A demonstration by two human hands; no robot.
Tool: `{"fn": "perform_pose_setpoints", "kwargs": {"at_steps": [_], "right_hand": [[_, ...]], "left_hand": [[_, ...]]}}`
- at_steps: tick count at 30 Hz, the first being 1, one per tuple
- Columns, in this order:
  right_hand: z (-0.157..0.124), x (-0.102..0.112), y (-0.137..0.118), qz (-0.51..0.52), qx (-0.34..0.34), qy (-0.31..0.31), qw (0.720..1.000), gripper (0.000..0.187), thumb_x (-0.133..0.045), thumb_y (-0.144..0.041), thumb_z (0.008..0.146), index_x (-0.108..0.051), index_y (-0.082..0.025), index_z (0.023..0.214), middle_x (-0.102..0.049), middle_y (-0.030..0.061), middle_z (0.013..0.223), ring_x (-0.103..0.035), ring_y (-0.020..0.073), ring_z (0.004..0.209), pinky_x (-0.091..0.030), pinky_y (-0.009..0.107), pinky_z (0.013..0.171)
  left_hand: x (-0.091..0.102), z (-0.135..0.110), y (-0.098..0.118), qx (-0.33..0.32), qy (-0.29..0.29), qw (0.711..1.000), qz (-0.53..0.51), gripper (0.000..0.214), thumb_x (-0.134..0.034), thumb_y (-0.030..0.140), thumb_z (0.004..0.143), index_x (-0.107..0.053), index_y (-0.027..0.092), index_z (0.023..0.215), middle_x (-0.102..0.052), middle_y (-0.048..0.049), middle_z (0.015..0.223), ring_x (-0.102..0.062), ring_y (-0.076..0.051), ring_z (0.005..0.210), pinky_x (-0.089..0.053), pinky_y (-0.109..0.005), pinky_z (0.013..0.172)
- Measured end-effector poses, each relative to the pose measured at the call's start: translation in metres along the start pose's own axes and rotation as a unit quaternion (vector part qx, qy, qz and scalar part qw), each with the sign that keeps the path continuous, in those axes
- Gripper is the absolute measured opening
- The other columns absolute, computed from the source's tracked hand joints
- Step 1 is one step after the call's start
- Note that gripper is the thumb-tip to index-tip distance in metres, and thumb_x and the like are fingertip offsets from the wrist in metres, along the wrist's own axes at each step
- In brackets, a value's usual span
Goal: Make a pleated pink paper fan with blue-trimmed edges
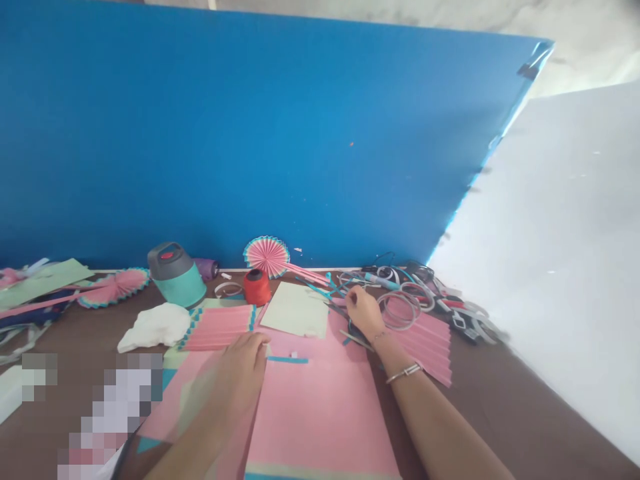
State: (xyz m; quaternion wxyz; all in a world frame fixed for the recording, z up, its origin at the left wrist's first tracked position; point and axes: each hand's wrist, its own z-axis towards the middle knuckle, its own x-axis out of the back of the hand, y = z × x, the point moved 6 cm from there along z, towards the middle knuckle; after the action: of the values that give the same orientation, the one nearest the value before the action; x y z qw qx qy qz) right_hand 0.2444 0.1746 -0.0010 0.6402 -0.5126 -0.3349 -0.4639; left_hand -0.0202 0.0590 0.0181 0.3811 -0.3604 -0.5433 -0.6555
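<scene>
While the person leans over a craft table, the left hand [245, 365] lies flat, fingers spread and holding nothing, on a large pink paper sheet [320, 413] that covers the near middle of the surface. A thin blue paper strip [287, 360] sits on that sheet just beside the left fingertips. The right hand [364, 313], with a silver bracelet [405, 372] on its wrist, rests at the sheet's far right corner over what look like dark scissors [356, 339]; whether its fingers are closed on them cannot be told.

The pink sheet is smooth and matte, with a teal edge showing at its near border. Beyond it lie a pleated pink paper panel with blue trim [220, 327], a pale green paper sheet [295, 310] and a second pleated pink paper piece [427, 340] under the right forearm. A red thread spool [257, 287], a teal flask with a grey lid [176, 273], a round pink paper fan with a blue rim [267, 255], a crumpled white cloth [155, 327] and a pile of grey wire rings [400, 310] stand further back.

The brown tabletop [500, 407] is backed by an upright blue board [250, 133], with a white board [550, 233] leaning at the right.
</scene>
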Motion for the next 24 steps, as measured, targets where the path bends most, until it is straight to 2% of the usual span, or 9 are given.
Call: {"fn": "perform_pose_setpoints", "kwargs": {"at_steps": [2,4,6,9,14,19,22,24], "right_hand": [[0.001,0.006,-0.001,0.002,0.000,0.004,1.000,0.024,-0.043,-0.013,0.083,-0.057,-0.016,0.103,-0.067,0.0055,0.089,-0.059,0.0180,0.084,-0.037,0.024,0.069],[0.001,0.013,-0.002,-0.004,0.002,0.007,1.000,0.029,-0.042,-0.010,0.082,-0.057,-0.016,0.107,-0.067,0.0070,0.096,-0.058,0.0188,0.091,-0.037,0.024,0.073],[0.000,0.020,-0.003,-0.016,0.001,0.006,1.000,0.028,-0.042,-0.010,0.082,-0.061,-0.016,0.100,-0.067,0.0088,0.099,-0.057,0.0202,0.095,-0.037,0.025,0.077],[-0.002,0.029,-0.003,-0.032,-0.014,-0.005,0.999,0.025,-0.044,-0.014,0.080,-0.066,-0.017,0.091,-0.068,0.0086,0.096,-0.059,0.0214,0.093,-0.038,0.026,0.074],[-0.006,0.031,0.008,-0.045,-0.046,-0.026,0.998,0.031,-0.044,-0.013,0.079,-0.067,-0.022,0.097,-0.070,0.0068,0.095,-0.062,0.0209,0.087,-0.039,0.026,0.068],[-0.008,0.027,0.018,-0.033,-0.051,-0.049,0.997,0.026,-0.049,-0.015,0.076,-0.071,-0.024,0.084,-0.070,0.0042,0.088,-0.062,0.0192,0.083,-0.040,0.025,0.067],[-0.007,0.035,0.018,-0.034,-0.056,-0.021,0.998,0.020,-0.052,-0.019,0.076,-0.071,-0.024,0.078,-0.066,0.0055,0.101,-0.055,0.0233,0.099,-0.039,0.030,0.076],[-0.007,0.043,0.014,0.000,-0.053,0.005,0.999,0.019,-0.051,-0.020,0.077,-0.069,-0.022,0.077,-0.062,0.0067,0.111,-0.049,0.0263,0.107,-0.038,0.034,0.081]], "left_hand": [[-0.002,-0.003,0.012,-0.068,0.005,0.998,-0.008,0.027,-0.035,0.016,0.086,-0.061,0.019,0.095,-0.062,-0.0068,0.098,-0.053,-0.023,0.096,-0.040,-0.039,0.085],[-0.007,-0.010,0.027,-0.154,-0.017,0.988,-0.027,0.029,-0.035,0.015,0.087,-0.062,0.020,0.098,-0.060,-0.0067,0.098,-0.052,-0.021,0.095,-0.040,-0.038,0.085],[-0.012,-0.018,0.041,-0.222,-0.049,0.973,-0.030,0.031,-0.035,0.013,0.087,-0.060,0.022,0.104,-0.059,-0.0063,0.100,-0.051,-0.020,0.094,-0.041,-0.037,0.084],[-0.019,-0.028,0.054,-0.272,-0.087,0.958,0.005,0.032,-0.039,0.012,0.087,-0.056,0.022,0.112,-0.058,-0.0064,0.106,-0.049,-0.021,0.097,-0.040,-0.037,0.084],[-0.022,-0.035,0.061,-0.286,-0.135,0.947,0.055,0.029,-0.038,0.011,0.087,-0.057,0.020,0.107,-0.058,-0.0070,0.104,-0.048,-0.022,0.097,-0.040,-0.038,0.085],[-0.019,-0.038,0.063,-0.282,-0.142,0.947,0.060,0.025,-0.039,0.013,0.088,-0.059,0.019,0.102,-0.057,-0.0073,0.099,-0.048,-0.022,0.094,-0.039,-0.040,0.084],[-0.018,-0.039,0.063,-0.269,-0.148,0.951,0.047,0.026,-0.039,0.010,0.086,-0.059,0.020,0.099,-0.055,-0.0067,0.103,-0.047,-0.022,0.096,-0.040,-0.039,0.083],[-0.017,-0.039,0.063,-0.262,-0.150,0.953,0.034,0.026,-0.039,0.009,0.085,-0.060,0.020,0.097,-0.053,-0.0066,0.107,-0.047,-0.022,0.098,-0.040,-0.039,0.084]]}}
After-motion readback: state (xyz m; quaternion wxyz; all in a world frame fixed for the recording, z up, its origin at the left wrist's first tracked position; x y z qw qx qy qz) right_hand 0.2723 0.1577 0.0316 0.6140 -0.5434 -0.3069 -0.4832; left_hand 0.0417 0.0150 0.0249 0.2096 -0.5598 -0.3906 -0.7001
